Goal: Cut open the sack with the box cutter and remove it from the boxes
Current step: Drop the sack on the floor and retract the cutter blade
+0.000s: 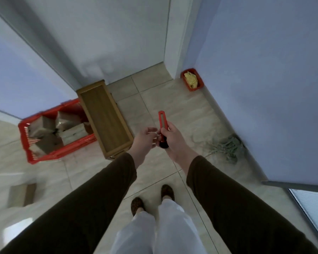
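Two arms in dark sleeves reach forward over the tiled floor [173, 99]. The right hand [173, 140] grips the red box cutter [162, 123] upright, fingers curled round its lower body. The left hand [145, 139] hovers just beside it, fingers loosely curled, holding nothing. Boxes [62, 129] sit in a red basket [25, 138] at left, well apart

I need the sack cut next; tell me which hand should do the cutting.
Right. The right hand already grips the red box cutter, while the left hand beside it holds nothing. No sack is clearly visible; the boxes sit in the red basket.
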`<action>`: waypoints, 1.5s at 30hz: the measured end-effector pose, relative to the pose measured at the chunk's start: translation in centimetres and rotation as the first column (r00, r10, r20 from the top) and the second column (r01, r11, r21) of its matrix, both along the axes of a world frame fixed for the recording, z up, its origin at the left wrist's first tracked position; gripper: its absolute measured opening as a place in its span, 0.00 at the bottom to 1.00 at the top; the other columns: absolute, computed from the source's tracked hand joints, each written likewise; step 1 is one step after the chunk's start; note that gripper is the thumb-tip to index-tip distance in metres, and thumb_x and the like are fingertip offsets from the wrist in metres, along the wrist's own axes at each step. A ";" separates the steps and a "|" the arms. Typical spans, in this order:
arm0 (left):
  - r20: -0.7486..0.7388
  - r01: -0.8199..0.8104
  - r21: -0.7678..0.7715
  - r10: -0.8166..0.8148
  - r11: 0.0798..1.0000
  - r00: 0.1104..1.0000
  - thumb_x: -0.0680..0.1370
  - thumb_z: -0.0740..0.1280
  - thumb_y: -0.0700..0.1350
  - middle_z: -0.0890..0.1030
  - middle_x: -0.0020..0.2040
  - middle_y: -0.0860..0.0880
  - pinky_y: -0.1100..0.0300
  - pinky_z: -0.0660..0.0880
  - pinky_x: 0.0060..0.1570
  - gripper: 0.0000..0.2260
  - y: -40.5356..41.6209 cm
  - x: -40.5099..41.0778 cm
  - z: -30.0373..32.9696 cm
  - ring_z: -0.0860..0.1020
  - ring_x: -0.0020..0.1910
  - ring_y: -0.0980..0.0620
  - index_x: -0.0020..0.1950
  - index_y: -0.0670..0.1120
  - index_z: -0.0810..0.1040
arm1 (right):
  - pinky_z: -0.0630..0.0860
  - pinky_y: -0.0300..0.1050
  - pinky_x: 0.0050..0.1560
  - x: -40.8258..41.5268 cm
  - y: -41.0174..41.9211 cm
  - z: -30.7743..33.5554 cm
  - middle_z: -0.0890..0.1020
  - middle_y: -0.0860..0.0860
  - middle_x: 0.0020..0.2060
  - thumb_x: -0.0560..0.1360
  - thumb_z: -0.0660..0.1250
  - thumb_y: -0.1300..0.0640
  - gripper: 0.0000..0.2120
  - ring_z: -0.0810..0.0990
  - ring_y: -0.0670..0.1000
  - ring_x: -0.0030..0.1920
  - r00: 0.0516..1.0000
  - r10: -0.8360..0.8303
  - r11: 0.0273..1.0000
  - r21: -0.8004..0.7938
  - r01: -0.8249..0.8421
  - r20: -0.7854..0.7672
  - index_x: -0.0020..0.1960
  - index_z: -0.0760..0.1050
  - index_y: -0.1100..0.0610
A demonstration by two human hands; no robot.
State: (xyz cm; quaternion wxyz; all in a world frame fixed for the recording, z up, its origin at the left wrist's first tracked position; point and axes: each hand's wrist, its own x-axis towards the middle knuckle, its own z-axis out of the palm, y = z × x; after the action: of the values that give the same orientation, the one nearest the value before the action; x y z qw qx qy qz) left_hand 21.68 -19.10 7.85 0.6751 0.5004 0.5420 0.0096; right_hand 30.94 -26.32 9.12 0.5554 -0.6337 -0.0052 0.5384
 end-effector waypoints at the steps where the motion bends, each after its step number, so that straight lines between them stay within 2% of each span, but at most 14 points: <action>1: 0.008 -0.039 -0.017 0.040 0.999 0.999 0.86 0.62 0.43 0.85 0.54 0.46 0.59 0.79 0.44 0.07 0.5 -1.1 0.1 0.83 0.50 0.50 0.60 0.48 0.79 | 0.80 0.52 0.54 -1.1 0.8 0.2 0.79 0.60 0.60 0.86 0.54 0.64 0.22 0.81 0.54 0.52 1.000 0.022 1.000 0.012 -0.022 -0.008 0.80 0.63 0.56; 3: 0.017 -0.117 -0.055 0.118 0.992 0.993 0.86 0.60 0.44 0.85 0.54 0.44 0.53 0.82 0.52 0.08 1.5 -2.9 0.0 0.83 0.52 0.47 0.57 0.49 0.80 | 0.78 0.56 0.64 -2.8 2.3 0.3 0.77 0.62 0.65 0.86 0.54 0.64 0.23 0.80 0.59 0.62 0.998 0.051 0.998 0.030 -0.049 -0.041 0.80 0.61 0.56; 6: 0.025 -0.186 -0.091 0.189 0.978 0.982 0.87 0.60 0.49 0.85 0.55 0.47 0.52 0.82 0.57 0.09 3.0 -5.5 0.0 0.83 0.57 0.46 0.56 0.51 0.80 | 0.76 0.60 0.69 -4.8 4.5 -0.2 0.78 0.61 0.63 0.86 0.55 0.64 0.19 0.79 0.60 0.63 0.993 0.085 0.996 0.022 -0.084 -0.082 0.77 0.66 0.60; 11: 0.011 -0.251 -0.144 0.255 0.957 0.967 0.84 0.65 0.58 0.86 0.55 0.47 0.52 0.83 0.55 0.15 5.0 -9.6 -1.1 0.85 0.54 0.47 0.61 0.48 0.80 | 0.77 0.53 0.56 -8.6 8.1 -1.2 0.83 0.55 0.54 0.86 0.58 0.60 0.10 0.82 0.56 0.55 0.989 -0.022 0.998 -0.068 0.013 -0.143 0.55 0.77 0.52; 14: 0.001 -0.275 -0.169 0.279 0.946 0.960 0.83 0.69 0.53 0.85 0.48 0.46 0.58 0.81 0.45 0.14 5.9 -12.3 -2.3 0.83 0.45 0.49 0.59 0.43 0.80 | 0.76 0.52 0.54 -11.4 10.3 -2.4 0.85 0.55 0.58 0.87 0.57 0.58 0.10 0.82 0.54 0.56 0.982 -0.028 0.994 -0.106 0.008 -0.185 0.64 0.73 0.55; 16: 0.017 -0.333 -0.157 0.339 0.930 0.940 0.83 0.69 0.47 0.85 0.46 0.45 0.57 0.82 0.46 0.09 6.8 -14.3 -3.3 0.82 0.44 0.49 0.59 0.43 0.81 | 0.76 0.49 0.48 -13.6 11.6 -3.5 0.86 0.55 0.60 0.87 0.56 0.59 0.13 0.82 0.53 0.54 0.976 0.006 0.993 -0.113 -0.032 -0.215 0.70 0.68 0.56; 18: 0.021 -0.396 -0.158 0.404 0.904 0.914 0.84 0.67 0.43 0.85 0.49 0.42 0.54 0.83 0.51 0.08 8.3 -16.7 -4.6 0.83 0.46 0.48 0.60 0.40 0.81 | 0.78 0.51 0.52 -16.0 13.4 -5.1 0.86 0.56 0.60 0.87 0.57 0.60 0.14 0.83 0.56 0.57 0.971 0.022 0.992 -0.115 -0.050 -0.239 0.72 0.67 0.56; 20: 0.004 -0.420 -0.150 0.425 0.895 0.905 0.85 0.65 0.41 0.85 0.50 0.42 0.53 0.84 0.52 0.07 9.8 -18.6 -5.6 0.84 0.47 0.48 0.59 0.41 0.81 | 0.79 0.54 0.58 -17.5 14.7 -6.8 0.85 0.56 0.59 0.86 0.60 0.61 0.13 0.83 0.59 0.60 0.976 0.030 0.988 -0.145 -0.062 -0.215 0.70 0.70 0.57; 22: -0.010 -0.411 -0.130 0.413 0.902 0.911 0.85 0.65 0.40 0.85 0.47 0.45 0.59 0.83 0.43 0.05 11.9 -20.9 -7.1 0.83 0.43 0.50 0.57 0.42 0.80 | 0.79 0.54 0.60 -19.1 16.5 -8.9 0.85 0.56 0.57 0.85 0.63 0.57 0.09 0.83 0.58 0.59 0.989 0.005 0.974 -0.222 -0.037 -0.145 0.64 0.75 0.56; 28: -0.052 -0.388 -0.085 0.385 0.918 0.922 0.83 0.68 0.39 0.85 0.49 0.41 0.64 0.81 0.35 0.05 17.6 -25.1 -12.1 0.85 0.43 0.50 0.54 0.46 0.72 | 0.79 0.46 0.47 -21.0 20.3 -15.0 0.81 0.51 0.41 0.83 0.67 0.56 0.05 0.80 0.49 0.42 0.997 -0.078 0.936 -0.344 0.079 0.018 0.49 0.79 0.53; 31: -0.037 -0.413 -0.095 0.412 0.906 0.910 0.84 0.67 0.38 0.84 0.49 0.41 0.65 0.81 0.34 0.05 19.6 -25.2 -15.3 0.84 0.41 0.51 0.58 0.42 0.74 | 0.80 0.46 0.47 -20.9 21.6 -18.1 0.82 0.52 0.41 0.83 0.67 0.57 0.04 0.81 0.50 0.42 0.994 -0.101 0.928 -0.356 0.108 0.037 0.50 0.79 0.55; 36: -0.069 -0.400 -0.057 0.396 0.915 0.915 0.84 0.67 0.38 0.81 0.45 0.44 0.64 0.80 0.39 0.05 21.8 -24.7 -21.6 0.80 0.38 0.52 0.49 0.45 0.77 | 0.84 0.46 0.50 -19.8 23.0 -23.0 0.85 0.55 0.44 0.82 0.68 0.58 0.03 0.85 0.52 0.45 0.993 -0.115 0.910 -0.397 0.118 0.030 0.53 0.80 0.57; 40: -0.111 -0.382 -0.011 0.379 0.924 0.919 0.82 0.71 0.39 0.84 0.44 0.44 0.67 0.80 0.34 0.03 23.1 -24.4 -25.8 0.82 0.38 0.52 0.50 0.45 0.77 | 0.85 0.45 0.47 -18.7 23.8 -26.5 0.87 0.54 0.45 0.81 0.70 0.56 0.04 0.87 0.52 0.46 0.997 -0.075 0.905 -0.418 0.077 0.023 0.54 0.80 0.56; 45: -0.152 -0.318 0.042 0.321 0.947 0.935 0.81 0.72 0.40 0.85 0.45 0.42 0.57 0.84 0.42 0.05 24.1 -23.2 -29.9 0.83 0.37 0.50 0.49 0.44 0.76 | 0.85 0.45 0.47 -17.6 24.5 -30.2 0.88 0.54 0.45 0.81 0.70 0.55 0.05 0.88 0.51 0.46 0.996 -0.075 0.892 -0.444 0.086 0.043 0.54 0.80 0.56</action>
State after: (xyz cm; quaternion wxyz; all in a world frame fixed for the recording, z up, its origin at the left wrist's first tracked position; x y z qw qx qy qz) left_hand -1.50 4.99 -22.07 0.6156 0.4106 0.6673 0.0846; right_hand 13.34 -1.82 -21.09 0.4175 -0.7501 0.1375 0.4941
